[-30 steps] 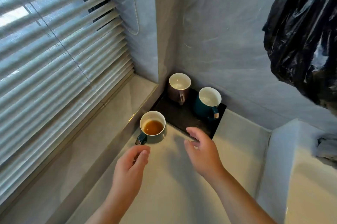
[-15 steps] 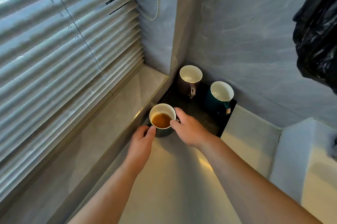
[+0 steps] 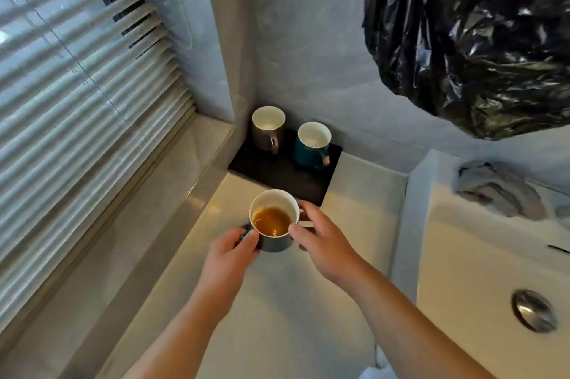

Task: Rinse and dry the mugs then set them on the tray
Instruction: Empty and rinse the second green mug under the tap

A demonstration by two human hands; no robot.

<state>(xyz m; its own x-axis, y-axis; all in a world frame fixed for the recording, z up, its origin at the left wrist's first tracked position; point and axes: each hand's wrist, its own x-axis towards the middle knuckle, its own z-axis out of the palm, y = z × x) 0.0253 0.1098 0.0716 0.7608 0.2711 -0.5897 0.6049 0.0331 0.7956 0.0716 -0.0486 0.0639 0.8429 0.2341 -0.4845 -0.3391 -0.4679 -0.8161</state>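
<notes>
A dark teal mug (image 3: pixel 274 218) with brown liquid inside is held above the pale counter, tilted a little. My left hand (image 3: pixel 229 258) grips its handle side, and my right hand (image 3: pixel 324 243) holds its right wall with thumb and fingers curled round it. Behind it a black tray (image 3: pixel 277 172) sits in the corner. On the tray stand a brown mug (image 3: pixel 267 128) and a teal mug (image 3: pixel 312 145), both upright with white insides.
A white sink (image 3: pixel 481 258) with a metal drain plug (image 3: pixel 533 310) lies to the right, a grey cloth (image 3: pixel 496 190) on its far rim. A black plastic bag (image 3: pixel 472 36) hangs at upper right. Window blinds (image 3: pixel 77 101) and a stone sill run along the left.
Both hands reached the mug with brown liquid, closed round it, and lifted it off the counter toward me, away from the tray. The view has swung right, revealing the sink.
</notes>
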